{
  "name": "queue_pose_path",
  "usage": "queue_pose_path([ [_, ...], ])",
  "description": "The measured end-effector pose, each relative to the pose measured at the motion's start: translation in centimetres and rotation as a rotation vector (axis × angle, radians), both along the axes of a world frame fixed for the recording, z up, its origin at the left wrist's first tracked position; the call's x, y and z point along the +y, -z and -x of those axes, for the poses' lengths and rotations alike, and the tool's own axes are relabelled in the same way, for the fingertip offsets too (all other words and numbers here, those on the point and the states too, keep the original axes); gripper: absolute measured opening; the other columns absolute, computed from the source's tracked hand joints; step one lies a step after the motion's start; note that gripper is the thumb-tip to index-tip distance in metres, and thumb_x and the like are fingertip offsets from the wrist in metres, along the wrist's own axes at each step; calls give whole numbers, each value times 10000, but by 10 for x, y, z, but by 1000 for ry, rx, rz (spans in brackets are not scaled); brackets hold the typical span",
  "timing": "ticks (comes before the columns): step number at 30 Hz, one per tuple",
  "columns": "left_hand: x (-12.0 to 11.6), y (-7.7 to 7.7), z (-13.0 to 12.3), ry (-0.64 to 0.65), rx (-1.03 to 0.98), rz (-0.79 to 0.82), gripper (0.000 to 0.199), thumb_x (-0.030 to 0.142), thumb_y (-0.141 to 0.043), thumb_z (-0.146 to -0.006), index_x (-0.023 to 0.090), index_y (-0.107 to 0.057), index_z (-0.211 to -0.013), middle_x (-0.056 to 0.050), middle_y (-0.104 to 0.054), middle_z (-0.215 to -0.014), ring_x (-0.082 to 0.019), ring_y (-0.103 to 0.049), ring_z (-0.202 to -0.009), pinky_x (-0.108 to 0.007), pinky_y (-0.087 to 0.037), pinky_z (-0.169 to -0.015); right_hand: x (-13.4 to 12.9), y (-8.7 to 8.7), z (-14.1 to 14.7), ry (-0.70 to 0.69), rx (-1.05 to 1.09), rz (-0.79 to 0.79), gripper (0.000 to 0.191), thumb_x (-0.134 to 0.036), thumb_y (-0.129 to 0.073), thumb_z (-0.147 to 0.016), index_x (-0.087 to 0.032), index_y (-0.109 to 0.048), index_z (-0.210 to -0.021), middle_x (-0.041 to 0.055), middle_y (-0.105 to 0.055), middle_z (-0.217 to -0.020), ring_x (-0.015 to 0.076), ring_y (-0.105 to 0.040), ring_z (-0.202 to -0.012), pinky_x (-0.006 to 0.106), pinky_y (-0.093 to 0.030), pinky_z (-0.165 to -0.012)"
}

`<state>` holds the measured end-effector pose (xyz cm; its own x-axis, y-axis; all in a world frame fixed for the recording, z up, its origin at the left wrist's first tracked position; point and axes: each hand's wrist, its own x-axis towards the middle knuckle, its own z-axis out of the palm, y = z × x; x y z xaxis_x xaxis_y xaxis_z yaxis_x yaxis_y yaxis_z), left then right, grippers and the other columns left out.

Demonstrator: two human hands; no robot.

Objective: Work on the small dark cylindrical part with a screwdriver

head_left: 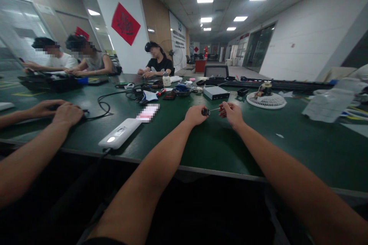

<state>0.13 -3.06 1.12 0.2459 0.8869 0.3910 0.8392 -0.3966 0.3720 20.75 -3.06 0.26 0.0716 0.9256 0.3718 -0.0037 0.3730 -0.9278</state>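
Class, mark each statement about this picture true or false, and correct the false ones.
1. The left hand and right hand hold a small tool with a thin metal shaft between them, above the green workbench. True.
2. The right hand rests on the grey box. False: the box stands farther along the bench, apart from both hands.
3. A round white vented disc lies on the bench to the right of the hands. True.
4. The neighbouring person's hands grip the white oblong device. False: they lie on the bench near a black cable, apart from the device.
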Motion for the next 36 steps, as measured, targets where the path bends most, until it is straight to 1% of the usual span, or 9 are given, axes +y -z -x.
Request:
queue_pose_path([
  [3,0,1,0,-2,3,-2,361,303,-796,-806,241,-780,-1161,-87,-802,-1100,-271,-745,-1037,-367,-587,-957,0,0,0,-14,-6,7,461,-645,-707,-858,-187,-706,-804,32,-689,-657,141,-642,-515,255,-500,-484],
  [7,0,1,0,0,-4,-1,372,299,-794,-807,238,-779,-1173,-85,-802,-1113,-261,-745,-1048,-350,-584,-963,-1,-1,1,-10,15,4,440,-632,-714,-861,-191,-708,-849,44,-721,-724,146,-668,-551,252,-502,-488],
  [14,-1,-1,0,-4,-3,10,374,307,-795,-804,241,-779,-1171,-82,-804,-1099,-271,-745,-1038,-358,-583,-962,-1,-1,0,-34,23,17,471,-664,-725,-833,-193,-710,-840,41,-704,-706,154,-669,-547,265,-510,-499],
  [18,-1,-1,0,5,0,5,362,303,-795,-803,233,-781,-1158,-87,-802,-1104,-270,-744,-1043,-354,-582,-957,-1,-2,0,-7,-14,27,476,-670,-730,-835,-195,-708,-842,40,-704,-715,144,-654,-538,257,-488,-485],
  [22,0,0,0,-5,9,7,379,323,-794,-809,238,-777,-1177,-86,-801,-1111,-268,-744,-1036,-353,-586,-948,-2,-2,1,-46,24,22,494,-683,-740,-822,-190,-707,-838,40,-707,-701,151,-667,-554,260,-506,-501],
  [25,1,0,1,-14,16,-5,373,327,-788,-810,238,-779,-1172,-87,-802,-1101,-275,-744,-1018,-364,-588,-939,-2,-2,1,-42,31,6,485,-667,-769,-808,-187,-714,-857,43,-724,-738,149,-682,-574,244,-496,-489],
  [28,1,1,1,-5,18,-7,366,319,-789,-804,241,-782,-1162,-85,-802,-1095,-271,-744,-1012,-356,-587,-933,-2,-2,0,-27,-12,37,478,-653,-754,-838,-177,-711,-816,37,-702,-691,136,-657,-535,237,-486,-472],
  [32,1,2,1,-11,15,-10,363,326,-780,-813,241,-783,-1166,-82,-803,-1102,-266,-742,-1021,-348,-586,-928,-2,-2,0,-51,50,37,468,-647,-740,-862,-180,-709,-852,37,-715,-720,140,-679,-557,236,-510,-486],
  [36,1,2,1,-10,23,4,365,321,-787,-806,243,-785,-1163,-80,-803,-1098,-264,-740,-1022,-346,-581,-935,-2,-2,0,-23,36,49,445,-616,-753,-870,-174,-712,-837,41,-717,-719,129,-664,-530,221,-484,-456],
])
